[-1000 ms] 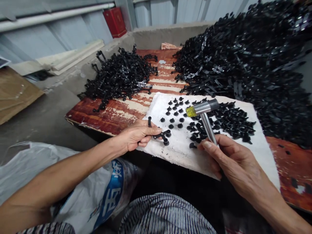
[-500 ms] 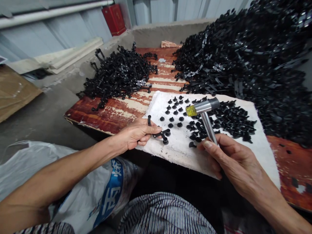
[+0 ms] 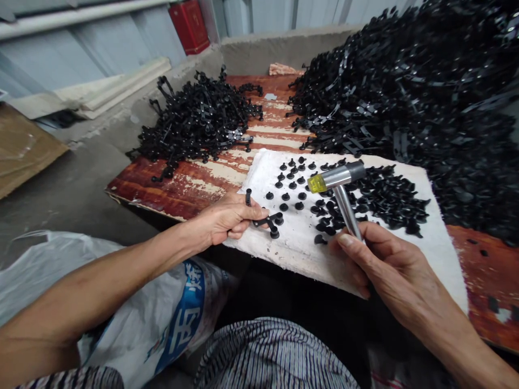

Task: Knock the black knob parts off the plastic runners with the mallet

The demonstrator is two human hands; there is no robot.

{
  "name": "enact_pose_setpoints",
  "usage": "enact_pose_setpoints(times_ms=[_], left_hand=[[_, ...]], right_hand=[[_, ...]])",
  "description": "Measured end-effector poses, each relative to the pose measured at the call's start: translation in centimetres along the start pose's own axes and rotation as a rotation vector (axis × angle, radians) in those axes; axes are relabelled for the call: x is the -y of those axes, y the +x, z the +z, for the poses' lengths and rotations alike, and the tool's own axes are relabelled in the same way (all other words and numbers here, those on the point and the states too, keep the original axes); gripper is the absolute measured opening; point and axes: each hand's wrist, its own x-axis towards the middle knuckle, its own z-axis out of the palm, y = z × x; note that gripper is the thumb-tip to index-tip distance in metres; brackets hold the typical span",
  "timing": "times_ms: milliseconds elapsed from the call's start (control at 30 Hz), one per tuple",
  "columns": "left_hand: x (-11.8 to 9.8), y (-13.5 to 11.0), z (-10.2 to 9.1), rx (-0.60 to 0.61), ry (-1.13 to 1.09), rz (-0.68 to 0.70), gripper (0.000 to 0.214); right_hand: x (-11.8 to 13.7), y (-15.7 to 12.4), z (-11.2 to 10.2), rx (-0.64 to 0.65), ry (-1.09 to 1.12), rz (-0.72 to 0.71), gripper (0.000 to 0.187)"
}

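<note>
My left hand (image 3: 231, 217) is closed on a black jointed bracket (image 3: 271, 222) with round feet, held over the left part of a white cloth (image 3: 292, 249). In my right hand (image 3: 379, 254) is a small mallet (image 3: 344, 200), gripped by its metal handle. One end of the mallet's head is clear yellow, the other dark. The head is raised above the cloth. Beneath and beyond it, small black round-based pegs (image 3: 299, 206) stand apart on the cloth. More of the same black pieces lie heaped (image 3: 391, 200) on the cloth's right side.
A pile of black jointed brackets (image 3: 198, 121) covers the back left of the worn red board (image 3: 203, 186). A far larger heap of black parts (image 3: 405, 92) rises at the right. A white plastic sack (image 3: 133, 308) is below my left arm. A concrete ledge (image 3: 284, 51) runs behind.
Both hands stay nearly in place, still holding the bracket and the mallet. The whole view has shifted very slightly.
</note>
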Motion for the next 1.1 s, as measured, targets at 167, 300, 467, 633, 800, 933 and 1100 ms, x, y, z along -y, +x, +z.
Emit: enact_pose_setpoints(times_ms=[167, 300, 467, 633, 800, 933, 1100], left_hand=[[-0.3, 0.2, -0.2, 0.012, 0.004, -0.020, 0.020], [-0.3, 0.3, -0.4, 0.021, -0.001, -0.013, 0.018], [-0.2, 0.3, -0.5, 0.035, -0.008, -0.007, 0.017], [-0.2, 0.3, -0.5, 0.047, 0.011, 0.004, 0.018], [-0.2, 0.3, -0.3, 0.035, 0.062, 0.017, 0.018], [-0.4, 0.3, -0.2, -0.009, 0.110, 0.043, 0.020], [-0.7, 0.3, 0.0, -0.022, 0.172, 0.058, 0.020]], right_hand=[[-0.1, -0.1, -0.1, 0.005, -0.012, 0.017, 0.037], [0.2, -0.2, -0.1, 0.004, -0.025, 0.017, 0.038], [0.4, -0.1, -0.1, 0.012, -0.017, 0.010, 0.038], [0.1, -0.1, -0.2, 0.017, -0.008, 0.034, 0.038], [0.1, -0.2, -0.1, 0.013, -0.036, 0.028, 0.038], [0.5, -0.3, 0.1, -0.007, -0.188, -0.100, 0.032], [1.1, -1.1, 0.3, -0.066, -0.492, -0.494, 0.040]])
